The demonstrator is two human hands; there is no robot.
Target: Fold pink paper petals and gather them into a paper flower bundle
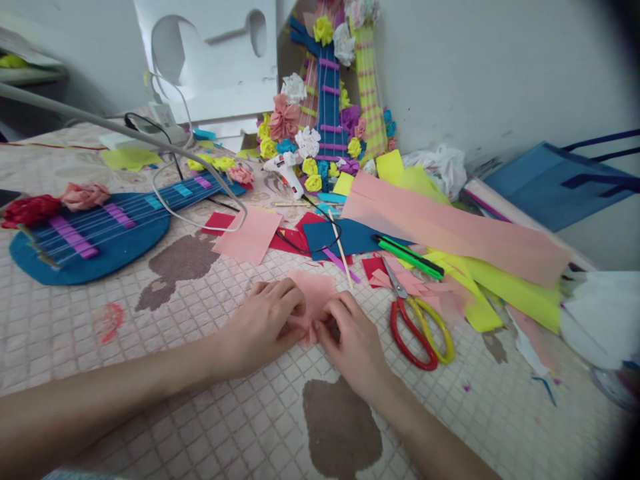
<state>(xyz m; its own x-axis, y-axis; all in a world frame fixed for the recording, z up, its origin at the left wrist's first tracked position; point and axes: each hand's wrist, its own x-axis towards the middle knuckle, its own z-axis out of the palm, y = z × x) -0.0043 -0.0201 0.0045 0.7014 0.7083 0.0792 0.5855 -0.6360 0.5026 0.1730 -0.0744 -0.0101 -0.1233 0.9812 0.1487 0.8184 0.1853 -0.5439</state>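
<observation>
A piece of pink crepe paper point(315, 288) lies between my hands on the quilted table cover, its near edge gathered. My left hand point(267, 317) pinches that paper on the left, thumb and fingers together. On the other side my right hand point(350, 337) grips the near right part, its fingertips close to the left thumb. Just beyond rests a flat pink square point(249, 235). Right of my right hand lie scissors point(419, 327) with one red and one yellow handle. A thin wooden stick point(341, 248) and a green utility knife point(410, 257) lie behind them.
A blue paper-covered guitar point(100, 230) with paper roses lies at left, a pale cable point(125, 137) arching over it. A white glue gun point(286, 175) stands near decorated guitars point(329, 100) at the back. Long pink paper point(450, 227) and yellow strips point(520, 293) spread at right.
</observation>
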